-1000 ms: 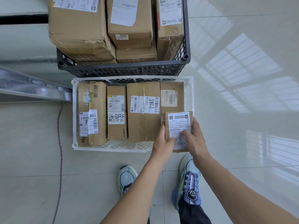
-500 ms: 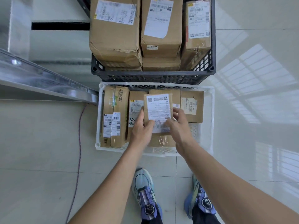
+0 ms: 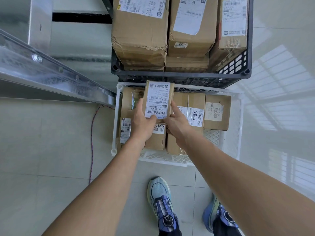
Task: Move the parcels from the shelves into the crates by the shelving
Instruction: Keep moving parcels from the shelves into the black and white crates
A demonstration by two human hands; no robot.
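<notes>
Both hands hold a small brown parcel [image 3: 158, 99] with a white label, above the back left part of the white crate [image 3: 228, 147]. My left hand [image 3: 142, 121] grips its left side and near edge, thumb on the label. My right hand [image 3: 177, 123] holds its right side, the forefinger stretched along the edge. Inside the white crate lie several brown parcels, among them one marked 98LL [image 3: 192, 114] and a smaller one at the right [image 3: 217, 113]. Behind it stands a black crate [image 3: 238, 72] packed with bigger parcels [image 3: 139, 29].
A metal shelf rail [image 3: 56, 77] runs in from the left and ends at the white crate's back left corner. A red and blue cord [image 3: 92, 142] trails over the tiled floor. My two blue shoes [image 3: 162, 200] stand just in front of the crate.
The small parcel has gone from the crate's near right corner across to its back left, carried by both hands. The view has shifted so the crates sit further right.
</notes>
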